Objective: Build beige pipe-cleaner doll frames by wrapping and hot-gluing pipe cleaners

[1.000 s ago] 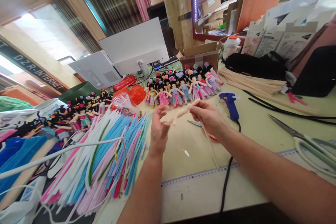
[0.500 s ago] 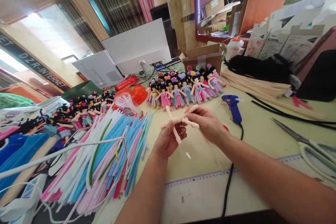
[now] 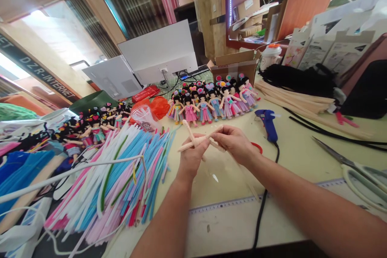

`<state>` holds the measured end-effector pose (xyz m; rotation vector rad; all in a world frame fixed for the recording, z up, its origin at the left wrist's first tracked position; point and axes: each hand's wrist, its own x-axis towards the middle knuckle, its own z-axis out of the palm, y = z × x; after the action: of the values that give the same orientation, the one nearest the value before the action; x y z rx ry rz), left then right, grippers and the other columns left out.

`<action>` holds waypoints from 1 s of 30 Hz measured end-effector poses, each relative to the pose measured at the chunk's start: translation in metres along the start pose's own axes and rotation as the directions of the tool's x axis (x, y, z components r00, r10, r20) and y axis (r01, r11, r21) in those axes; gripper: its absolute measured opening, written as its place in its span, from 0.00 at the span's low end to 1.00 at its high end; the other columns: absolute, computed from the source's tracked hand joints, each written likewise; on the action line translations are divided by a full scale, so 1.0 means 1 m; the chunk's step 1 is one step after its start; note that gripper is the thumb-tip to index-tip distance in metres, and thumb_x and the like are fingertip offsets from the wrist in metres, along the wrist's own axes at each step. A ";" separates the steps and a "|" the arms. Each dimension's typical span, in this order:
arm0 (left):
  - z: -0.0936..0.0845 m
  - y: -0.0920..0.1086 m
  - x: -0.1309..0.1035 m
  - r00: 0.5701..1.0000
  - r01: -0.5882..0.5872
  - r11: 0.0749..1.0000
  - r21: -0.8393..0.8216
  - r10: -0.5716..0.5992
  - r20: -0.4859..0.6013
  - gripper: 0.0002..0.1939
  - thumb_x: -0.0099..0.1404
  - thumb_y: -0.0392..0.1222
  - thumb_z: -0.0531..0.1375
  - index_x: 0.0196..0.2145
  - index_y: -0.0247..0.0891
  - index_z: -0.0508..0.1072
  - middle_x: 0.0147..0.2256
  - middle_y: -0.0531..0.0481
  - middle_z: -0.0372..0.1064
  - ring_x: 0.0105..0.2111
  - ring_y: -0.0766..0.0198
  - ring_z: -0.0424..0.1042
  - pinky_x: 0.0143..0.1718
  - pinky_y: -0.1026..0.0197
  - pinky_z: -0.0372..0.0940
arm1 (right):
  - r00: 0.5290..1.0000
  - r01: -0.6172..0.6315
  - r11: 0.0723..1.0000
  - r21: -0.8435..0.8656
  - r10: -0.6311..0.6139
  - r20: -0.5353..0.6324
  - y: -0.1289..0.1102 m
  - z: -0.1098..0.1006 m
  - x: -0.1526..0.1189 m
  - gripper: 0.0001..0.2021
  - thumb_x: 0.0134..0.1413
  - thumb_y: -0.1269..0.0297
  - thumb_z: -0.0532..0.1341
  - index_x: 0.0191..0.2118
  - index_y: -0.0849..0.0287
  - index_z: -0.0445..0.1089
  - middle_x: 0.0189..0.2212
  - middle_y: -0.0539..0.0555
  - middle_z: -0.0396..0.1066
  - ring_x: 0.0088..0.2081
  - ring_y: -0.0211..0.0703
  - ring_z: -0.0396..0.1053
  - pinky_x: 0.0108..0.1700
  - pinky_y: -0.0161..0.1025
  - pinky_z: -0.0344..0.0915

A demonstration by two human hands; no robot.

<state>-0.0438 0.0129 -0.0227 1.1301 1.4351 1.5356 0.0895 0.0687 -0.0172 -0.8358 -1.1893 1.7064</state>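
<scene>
Between my hands is a cream pipe-cleaner doll body (image 3: 190,134) with several fuzzy limbs sticking out. My left hand (image 3: 191,157) is closed round its middle, the thumb pressed on top. My right hand (image 3: 232,140) pinches the limbs at its right end. A long cream strand (image 3: 246,175) trails down from the right hand toward the ruler. Parts of the body are hidden behind my fingers. Just beyond my hands stands a group of finished pipe-cleaner dolls (image 3: 204,109) with black hair and coloured skirts.
A large pile of coloured pipe cleaners (image 3: 121,185) lies on the left. A blue glue gun (image 3: 267,124) with its black cord, scissors (image 3: 347,161) and cream and black stems (image 3: 299,88) are on the right. A ruler (image 3: 223,205) crosses the front. A plastic cup (image 3: 145,117) lies behind the pile.
My left hand has turned and closed further over the body's middle, and the body's left limbs have swung with it. My right hand keeps its pinch, slightly lower.
</scene>
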 end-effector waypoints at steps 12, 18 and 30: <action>0.001 0.008 -0.004 0.941 -0.322 0.908 0.267 0.338 -0.014 0.03 0.55 0.42 0.67 0.27 0.42 0.78 0.28 0.49 0.71 0.31 0.60 0.68 0.39 0.60 0.63 | 1.000 0.013 1.000 0.014 -0.013 -0.005 0.001 0.001 0.003 0.10 0.33 0.59 0.68 0.20 0.58 0.68 0.13 0.45 0.61 0.17 0.30 0.51 0.21 0.34 0.44; -0.002 0.002 0.009 0.975 -0.034 0.971 0.235 0.083 -0.204 0.20 0.42 0.50 0.73 0.31 0.39 0.75 0.26 0.52 0.68 0.27 0.61 0.64 0.28 0.60 0.58 | 0.994 0.108 0.984 0.140 -0.107 -0.010 -0.006 0.003 0.008 0.09 0.32 0.61 0.68 0.20 0.57 0.68 0.14 0.43 0.60 0.18 0.31 0.52 0.22 0.34 0.47; 0.013 0.009 -0.005 0.962 0.266 0.838 -0.476 -0.198 0.189 0.27 0.43 0.58 0.73 0.36 0.37 0.77 0.30 0.53 0.66 0.26 0.72 0.61 0.26 0.67 0.58 | 0.971 0.239 0.971 0.026 -0.239 -0.025 -0.001 0.003 -0.001 0.10 0.40 0.59 0.69 0.26 0.58 0.72 0.20 0.46 0.68 0.23 0.34 0.59 0.27 0.35 0.55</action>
<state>-0.0292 0.0120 -0.0145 0.6976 0.9590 1.5037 0.0879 0.0672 -0.0155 -0.6627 -1.1971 1.5104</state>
